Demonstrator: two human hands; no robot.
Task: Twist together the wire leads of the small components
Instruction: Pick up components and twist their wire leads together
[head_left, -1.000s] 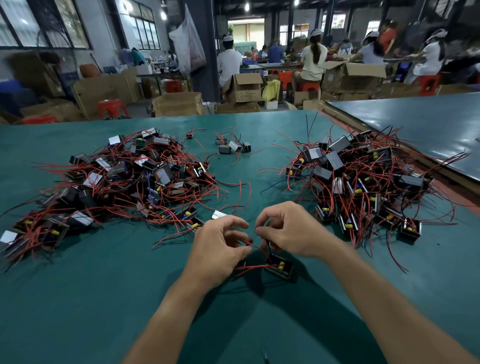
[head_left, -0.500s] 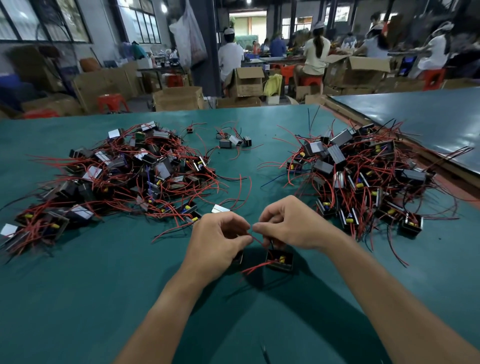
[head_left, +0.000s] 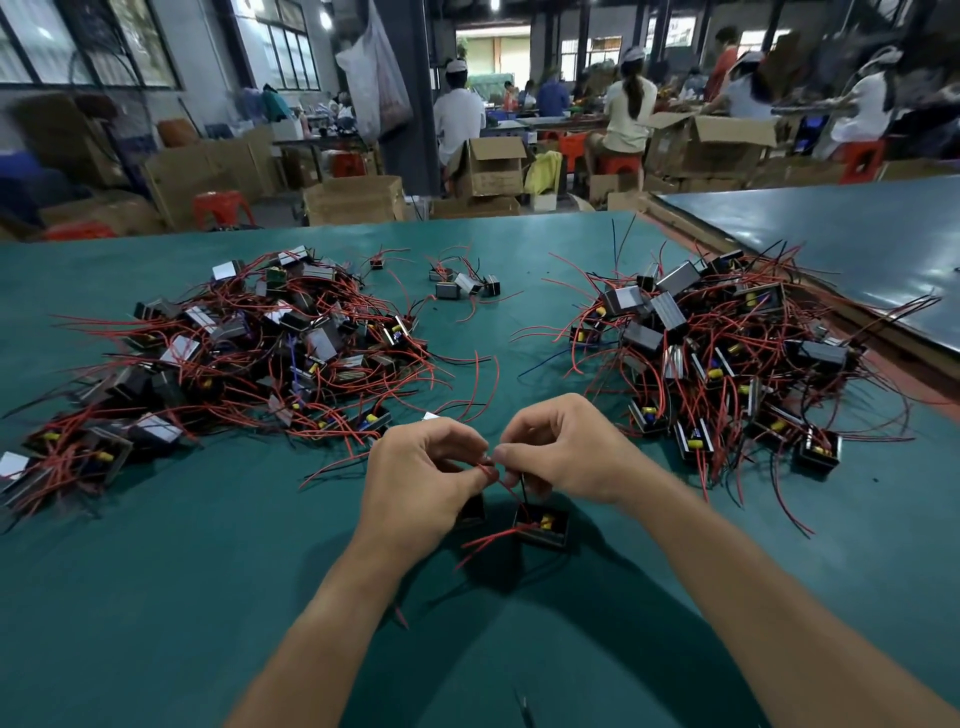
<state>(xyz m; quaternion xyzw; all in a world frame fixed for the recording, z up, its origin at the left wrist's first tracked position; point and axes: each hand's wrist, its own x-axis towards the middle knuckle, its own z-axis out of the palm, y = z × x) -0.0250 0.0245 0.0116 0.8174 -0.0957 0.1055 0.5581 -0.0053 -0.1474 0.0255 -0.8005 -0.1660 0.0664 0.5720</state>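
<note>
Red wire leads (head_left: 493, 475) run up from a small black component (head_left: 540, 526) to the spot where the two hands meet, over the middle of the worktop (head_left: 156, 571) and closer to its near edge than its far one. A second ago the fingertips of the left hand (head_left: 421, 478) and the right hand (head_left: 566, 452) stood slightly apart. Half a second ago they closed up, and now they touch, with each hand's thumb and forefinger pinched narrow on the leads. I judge that the twist is under way and the lining-up is over, though the number of turns is too small to make out.

The component has kept its place on the worktop just below the right hand, open side up with a yellow part showing inside. A thin black lead (head_left: 521, 480) rises from it beside the red one, and a loose red lead (head_left: 488, 539) trails toward the near edge. A second dark component (head_left: 471, 512) lies half hidden under the left hand.

Toward the left edge sits a heap (head_left: 249, 353) of similar components tangled in red wire. A second heap (head_left: 727, 353) lies toward the right edge, and a few strays (head_left: 462, 283) lie near the far edge.
</note>
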